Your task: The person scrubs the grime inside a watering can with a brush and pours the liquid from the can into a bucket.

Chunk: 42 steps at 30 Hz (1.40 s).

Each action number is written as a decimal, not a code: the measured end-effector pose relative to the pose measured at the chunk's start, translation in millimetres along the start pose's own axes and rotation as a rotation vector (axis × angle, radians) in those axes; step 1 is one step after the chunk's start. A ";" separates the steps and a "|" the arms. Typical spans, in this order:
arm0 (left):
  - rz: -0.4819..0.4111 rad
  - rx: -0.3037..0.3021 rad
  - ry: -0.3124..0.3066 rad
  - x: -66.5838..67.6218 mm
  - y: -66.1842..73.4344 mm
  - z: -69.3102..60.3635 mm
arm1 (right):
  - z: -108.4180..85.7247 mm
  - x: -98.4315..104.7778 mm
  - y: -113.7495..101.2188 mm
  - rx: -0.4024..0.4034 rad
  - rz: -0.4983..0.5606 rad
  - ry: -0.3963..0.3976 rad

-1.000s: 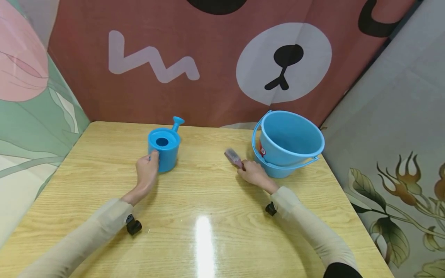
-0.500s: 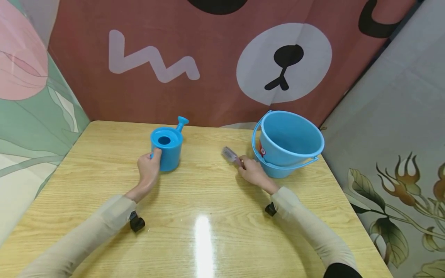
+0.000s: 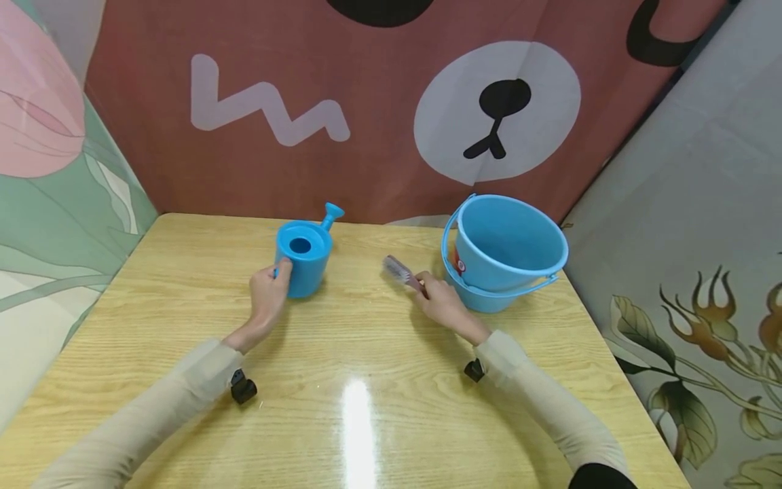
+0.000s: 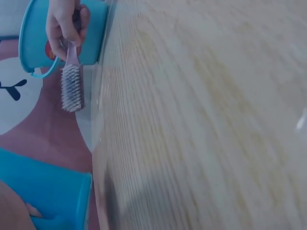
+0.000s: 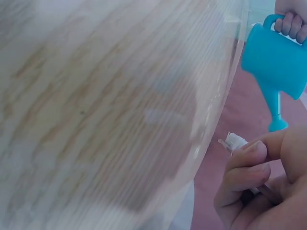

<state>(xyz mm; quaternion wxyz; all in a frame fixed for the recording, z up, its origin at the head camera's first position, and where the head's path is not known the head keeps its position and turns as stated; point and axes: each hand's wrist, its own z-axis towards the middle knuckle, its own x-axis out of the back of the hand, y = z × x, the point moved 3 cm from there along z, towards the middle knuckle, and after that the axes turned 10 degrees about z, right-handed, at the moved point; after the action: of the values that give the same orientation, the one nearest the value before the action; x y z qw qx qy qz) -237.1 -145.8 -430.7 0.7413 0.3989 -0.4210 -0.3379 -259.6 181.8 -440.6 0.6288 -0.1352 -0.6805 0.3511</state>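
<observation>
My left hand [image 3: 269,295] grips the handle of a blue watering can [image 3: 308,268], its spout and rose pointing to the back right. In the right wrist view, curled fingers of that hand wrap the handle of the can [image 5: 273,60]. A small brush [image 3: 398,270] with pale bristles has its handle in my right hand [image 3: 444,303]. Those bristles face the left in the head view, and the brush head [image 4: 72,88] shows fully in the left wrist view. Whether the can touches the table I cannot tell.
Just behind my right hand, a light blue bucket [image 3: 513,238] stands nested in another blue bucket [image 3: 489,302] at the table's back right. The wooden table [image 3: 342,353] meets a bear-print cloth [image 3: 379,176] at its back edge and a floral cloth [image 3: 672,272] on the right.
My left hand has moved the watering can to the right. The brush has turned in my right hand, its head shifting slightly left and its bristles now facing left. The buckets have stayed put.
</observation>
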 end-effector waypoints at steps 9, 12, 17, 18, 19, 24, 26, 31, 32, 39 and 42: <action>0.026 -0.052 -0.090 -5.5 -0.3 -1.7 | -6.2 2.4 -11.5 0.053 0.008 -0.005; 0.017 -0.046 -0.106 -7.1 -2.0 -1.8 | -7.8 3.2 -14.0 0.055 0.005 -0.009; -0.002 -0.033 -0.114 -10.6 -2.9 -3.6 | -8.4 3.6 -17.7 0.057 -0.007 -0.009; -0.004 -0.032 -0.115 -10.8 -2.9 -3.9 | -8.3 3.7 -18.8 0.062 -0.011 -0.007; -0.001 -0.034 -0.116 -11.1 -3.1 -4.0 | -8.4 3.9 -20.0 0.064 -0.010 -0.008; 0.024 -0.051 -0.099 -12.7 -1.5 -2.6 | -8.8 5.9 -25.7 0.099 -0.020 0.018; 0.035 -0.058 -0.083 -14.4 0.1 -1.9 | -9.1 7.8 -29.3 0.138 -0.028 0.048; 0.045 -0.059 -0.074 -18.6 1.3 -2.4 | -10.5 12.6 -43.7 0.272 -0.049 0.108; 0.045 -0.057 -0.075 -19.2 1.0 -2.5 | -11.0 13.5 -47.1 0.291 -0.048 0.110; 0.042 -0.069 -0.094 -22.4 1.4 -2.6 | -12.3 17.3 -64.9 0.340 -0.069 0.118; 0.053 -0.084 -0.094 -24.1 2.6 -2.9 | -12.1 17.8 -69.5 0.345 -0.084 0.112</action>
<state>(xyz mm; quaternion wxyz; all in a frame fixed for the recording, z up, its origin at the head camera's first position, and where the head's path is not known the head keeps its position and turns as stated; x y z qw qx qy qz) -244.1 -123.5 -438.0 0.7454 0.3397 -0.4514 -0.3538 -233.2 146.8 -382.5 0.6938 -0.0164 -0.5790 0.4280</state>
